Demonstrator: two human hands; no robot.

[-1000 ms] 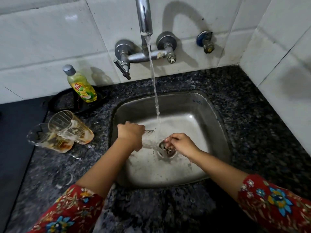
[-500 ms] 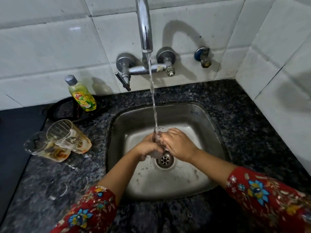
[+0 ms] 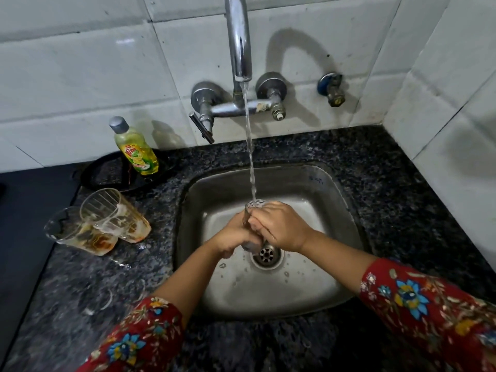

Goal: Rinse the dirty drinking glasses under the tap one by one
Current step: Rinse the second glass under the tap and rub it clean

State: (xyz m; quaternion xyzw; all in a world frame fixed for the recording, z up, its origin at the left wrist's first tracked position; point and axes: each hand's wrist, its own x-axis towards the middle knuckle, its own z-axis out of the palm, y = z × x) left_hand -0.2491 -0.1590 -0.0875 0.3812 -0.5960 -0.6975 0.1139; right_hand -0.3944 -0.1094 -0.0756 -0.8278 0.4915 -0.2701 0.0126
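While water from the tap [image 3: 239, 49] streams into its open mouth, a clear drinking glass [image 3: 255, 203] is held upright over the sink [image 3: 316, 189], the left hand [image 3: 232, 236] curled round its lower part and the right hand [image 3: 279, 226] round its upper part. Two dirty glasses [image 3: 115, 216] sit touching on the counter [image 3: 389, 197] at left, near a dish soap bottle [image 3: 137, 153].

Dim, even light from the left: the tap [image 3: 239, 36] throws a soft curved shadow on the tiles [image 3: 80, 76] beyond the right hand [image 3: 281, 228]. Faint glare beyond the left hand [image 3: 230, 237]. Edges bow; sleeves [image 3: 429, 304] blur.
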